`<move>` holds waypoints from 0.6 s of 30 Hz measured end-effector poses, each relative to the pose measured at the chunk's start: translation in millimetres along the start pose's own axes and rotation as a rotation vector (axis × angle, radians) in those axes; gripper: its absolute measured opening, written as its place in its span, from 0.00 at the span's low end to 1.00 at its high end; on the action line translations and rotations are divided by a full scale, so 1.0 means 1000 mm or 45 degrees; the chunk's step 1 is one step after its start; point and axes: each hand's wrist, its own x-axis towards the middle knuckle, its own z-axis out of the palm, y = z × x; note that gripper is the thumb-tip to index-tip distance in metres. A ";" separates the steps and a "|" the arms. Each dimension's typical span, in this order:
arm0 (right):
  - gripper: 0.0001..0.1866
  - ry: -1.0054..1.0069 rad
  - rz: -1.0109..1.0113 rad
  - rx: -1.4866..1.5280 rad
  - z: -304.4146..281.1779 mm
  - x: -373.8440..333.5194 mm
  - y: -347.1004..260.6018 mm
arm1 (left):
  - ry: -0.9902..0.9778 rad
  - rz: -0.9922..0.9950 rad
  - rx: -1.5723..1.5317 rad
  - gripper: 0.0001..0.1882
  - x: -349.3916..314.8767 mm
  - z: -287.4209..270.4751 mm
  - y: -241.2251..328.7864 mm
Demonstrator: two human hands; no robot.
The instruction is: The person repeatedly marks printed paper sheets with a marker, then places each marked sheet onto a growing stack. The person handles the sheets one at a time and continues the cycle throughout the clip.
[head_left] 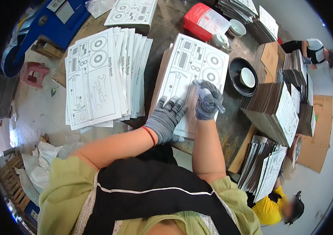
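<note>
Both my hands wear grey gloves and are over a stack of boards faced with white printed sheets (182, 58), which show line drawings of tools and discs. My left hand (166, 120) lies with its fingers spread on the lower left of the top sheet, pressing it. Closed in a fist, my right hand (207, 102) grips a slim translucent stick-like tool (220, 107), whose ends stick out on both sides; its exact kind is hidden. Between the hands a brownish area (190, 111) shows on the top board. Left of this stack, a fanned pile of similar printed sheets (92, 82) lies on the table.
A black bowl (235, 84) holding a small white bowl (247, 77) sits right of the stack. Behind are a red-and-white bag (203, 21) and cups (219, 40). Board stacks (270, 111) line the right side. Two other people work at the right. A blue machine (53, 29) stands far left.
</note>
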 end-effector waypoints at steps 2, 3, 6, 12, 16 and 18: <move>0.10 -0.205 -0.009 -0.043 -0.006 -0.001 0.006 | 0.022 -0.018 0.040 0.56 0.000 0.004 0.003; 0.10 -0.233 -0.075 -0.107 -0.006 -0.003 0.003 | 0.011 -0.029 0.068 0.56 0.001 0.005 0.004; 0.10 -0.422 -0.389 -0.408 -0.006 -0.015 -0.017 | 0.057 -0.074 0.092 0.57 0.003 0.011 0.006; 0.10 -0.498 -0.480 -0.431 -0.040 -0.151 -0.044 | 0.104 -0.109 0.118 0.51 0.002 0.019 0.008; 0.14 -0.721 -0.380 -0.597 -0.049 -0.158 -0.071 | 0.090 -0.103 0.090 0.51 -0.001 0.020 0.007; 0.10 -0.779 -0.063 -0.716 -0.057 -0.147 -0.074 | 0.119 -0.060 0.177 0.53 -0.001 0.020 0.009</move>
